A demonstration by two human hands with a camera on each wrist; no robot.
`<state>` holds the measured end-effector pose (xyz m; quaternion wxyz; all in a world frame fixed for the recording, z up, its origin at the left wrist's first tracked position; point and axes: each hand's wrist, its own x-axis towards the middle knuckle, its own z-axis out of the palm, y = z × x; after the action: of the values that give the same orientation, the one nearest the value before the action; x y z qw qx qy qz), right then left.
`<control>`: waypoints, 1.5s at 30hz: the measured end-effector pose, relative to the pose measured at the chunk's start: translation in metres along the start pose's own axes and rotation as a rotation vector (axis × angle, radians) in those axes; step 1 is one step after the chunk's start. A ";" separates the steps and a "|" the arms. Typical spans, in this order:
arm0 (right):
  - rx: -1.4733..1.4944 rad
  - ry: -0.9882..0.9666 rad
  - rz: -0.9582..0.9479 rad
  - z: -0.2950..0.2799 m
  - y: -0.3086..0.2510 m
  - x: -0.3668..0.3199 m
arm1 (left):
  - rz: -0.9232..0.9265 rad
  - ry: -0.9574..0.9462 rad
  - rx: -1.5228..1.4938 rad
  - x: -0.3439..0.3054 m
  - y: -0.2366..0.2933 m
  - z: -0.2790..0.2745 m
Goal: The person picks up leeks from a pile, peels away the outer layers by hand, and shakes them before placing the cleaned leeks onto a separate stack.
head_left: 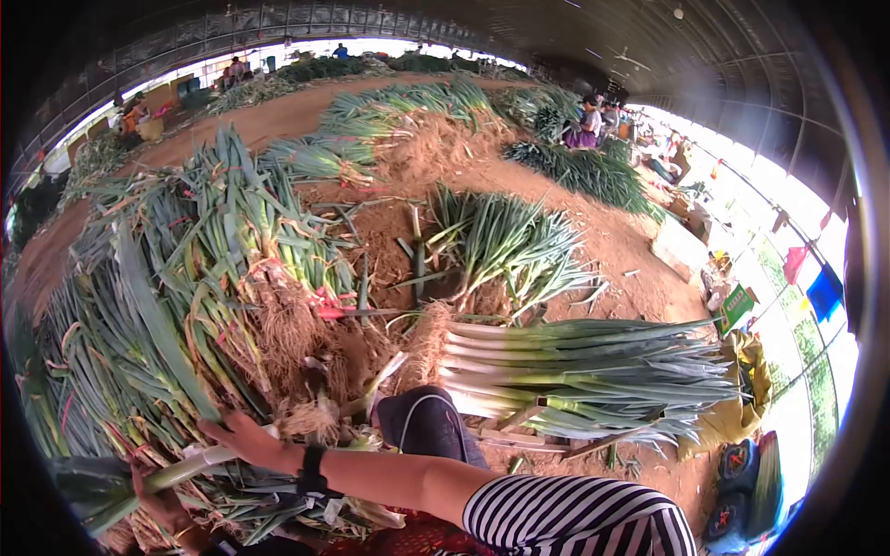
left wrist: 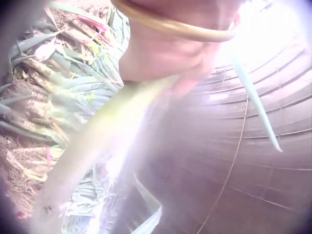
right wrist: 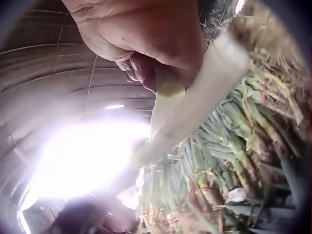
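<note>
At the lower left of the head view, my left hand [head_left: 159,508] grips a thick leek [head_left: 190,466] by its green part; in the left wrist view that hand [left wrist: 168,56] is curled round the pale stalk [left wrist: 92,146]. My right hand [head_left: 248,439] is beside the stalk's white end, and a long green leaf [head_left: 153,315] rises from it. Seen from the right wrist, the curled fingers of the hand [right wrist: 146,34] pinch a pale leaf strip [right wrist: 167,95], with the white stalk [right wrist: 204,87] alongside. Their fingertips are partly hidden.
Bundled leeks with dry roots [head_left: 283,320] are heaped at the left. A row of cleaned leeks [head_left: 575,361] lies to the right of the knee [head_left: 431,422], near a yellow sack [head_left: 742,398]. Further piles [head_left: 505,236] lie on brown ground [head_left: 640,278]; people sit farther back.
</note>
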<state>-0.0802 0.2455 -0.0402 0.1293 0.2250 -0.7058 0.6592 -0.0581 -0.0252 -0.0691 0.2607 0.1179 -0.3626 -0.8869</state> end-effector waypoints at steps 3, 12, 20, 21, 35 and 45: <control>0.018 -0.051 0.269 -0.046 0.016 -0.020 | 0.069 -0.025 0.106 0.014 0.022 -0.035; -0.700 -0.283 0.486 -0.125 0.039 -0.058 | 0.337 0.284 0.653 0.003 0.075 -0.054; -0.762 -0.281 0.265 -0.098 0.043 -0.044 | 0.083 -0.044 0.253 0.055 0.053 -0.101; -0.657 -0.151 0.287 -0.090 0.004 -0.018 | 0.080 -0.042 0.251 0.031 0.044 -0.066; -0.638 -0.590 0.019 0.017 -0.036 0.023 | -0.031 -0.310 0.034 -0.032 -0.029 0.029; -0.181 -0.400 -0.050 0.023 -0.009 0.011 | -0.052 -0.327 0.078 -0.042 -0.023 0.023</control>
<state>-0.0823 0.2213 -0.0291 0.0225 0.3562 -0.7679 0.5318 -0.0409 0.0244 -0.0683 0.1702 -0.0086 -0.4313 -0.8860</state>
